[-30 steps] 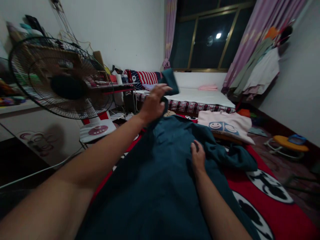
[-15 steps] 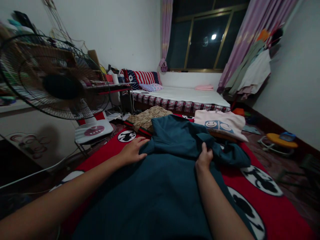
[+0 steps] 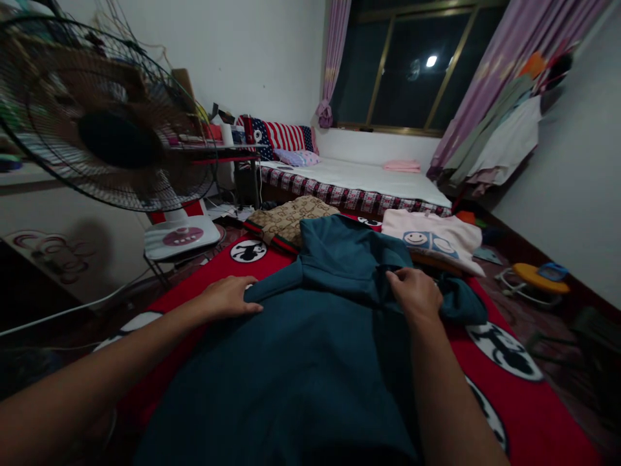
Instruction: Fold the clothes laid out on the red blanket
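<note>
A dark teal top (image 3: 291, 362) lies spread out in front of me, its lower part reaching to the bottom of the view. My left hand (image 3: 230, 298) closes on a narrow folded piece at its left edge, thumb below and fingers above. On the right side, my right hand (image 3: 418, 294) pinches a fold of the same top, its fingers partly hidden by the cloth. A sleeve (image 3: 466, 303) sticks out beyond my right hand, bunched up. The far end of the top (image 3: 339, 236) forms a loose raised flap that may be a hood.
Under the top is a red cloth (image 3: 218, 268) with black-and-white round prints. Beyond lie a brown patterned garment (image 3: 294, 220) and a pale pink shirt (image 3: 451, 236). A standing fan (image 3: 119, 139) is at left, a bed (image 3: 354, 181) at the back, a yellow stool (image 3: 533, 275) at right.
My left hand has moved left and nearer, drawing the narrow folded piece outward. My right hand has shifted right and turned inward, still on the fabric. The view has tilted slightly.
</note>
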`<state>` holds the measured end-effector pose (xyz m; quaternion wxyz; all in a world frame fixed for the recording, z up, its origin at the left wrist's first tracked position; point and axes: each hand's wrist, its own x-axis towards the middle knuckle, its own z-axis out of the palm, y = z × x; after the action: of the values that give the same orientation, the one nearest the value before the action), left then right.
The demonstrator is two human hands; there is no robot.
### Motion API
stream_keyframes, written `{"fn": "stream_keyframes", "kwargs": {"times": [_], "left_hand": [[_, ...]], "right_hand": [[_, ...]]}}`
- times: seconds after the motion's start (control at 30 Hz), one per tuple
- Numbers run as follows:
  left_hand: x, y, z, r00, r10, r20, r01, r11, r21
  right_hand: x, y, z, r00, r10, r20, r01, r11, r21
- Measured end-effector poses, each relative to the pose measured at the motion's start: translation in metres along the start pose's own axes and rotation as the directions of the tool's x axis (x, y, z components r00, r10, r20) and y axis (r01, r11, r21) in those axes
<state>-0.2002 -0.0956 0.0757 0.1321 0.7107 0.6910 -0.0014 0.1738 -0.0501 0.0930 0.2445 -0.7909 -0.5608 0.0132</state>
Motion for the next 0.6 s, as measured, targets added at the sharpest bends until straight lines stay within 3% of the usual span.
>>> {"fn": "stream_keyframes", "kwargs": {"times": [0.07,0.13,0.23,0.3,0.37,0.43,0.5,0.6], "left_hand": [[-0.012,-0.015,-0.001,0.999,0.007,0.051,-0.006,1.0,-0.019],[-0.027,-0.029,0.0,0.993,0.012,0.114,-0.007,0.999,-0.047],[-0.052,-0.042,0.004,0.981,0.042,0.188,-0.015,0.99,-0.142],[-0.067,-0.044,0.006,0.971,0.067,0.228,-0.012,0.972,-0.234],[-0.08,-0.039,0.004,0.97,0.071,0.234,0.009,0.946,-0.325],[-0.089,-0.028,-0.006,0.983,0.058,0.175,0.021,0.908,-0.418],[-0.096,-0.011,-0.022,0.992,0.079,0.097,-0.017,0.853,-0.521],[-0.105,0.025,-0.049,0.986,0.167,0.005,-0.128,0.775,-0.618]], "right_hand": [[-0.009,-0.015,-0.007,0.993,-0.091,-0.071,0.093,0.995,0.023],[-0.019,-0.033,-0.004,0.959,-0.255,-0.124,0.267,0.96,0.087],[-0.032,-0.056,0.02,0.898,-0.437,0.058,0.429,0.896,0.113],[-0.035,-0.065,0.043,0.868,-0.443,0.227,0.447,0.894,0.035],[-0.032,-0.071,0.063,0.854,-0.415,0.315,0.453,0.89,-0.056],[-0.024,-0.074,0.073,0.85,-0.42,0.318,0.47,0.877,-0.096],[-0.01,-0.076,0.072,0.857,-0.428,0.287,0.474,0.873,-0.112],[0.02,-0.077,0.055,0.911,-0.381,0.159,0.399,0.911,-0.102]]}}
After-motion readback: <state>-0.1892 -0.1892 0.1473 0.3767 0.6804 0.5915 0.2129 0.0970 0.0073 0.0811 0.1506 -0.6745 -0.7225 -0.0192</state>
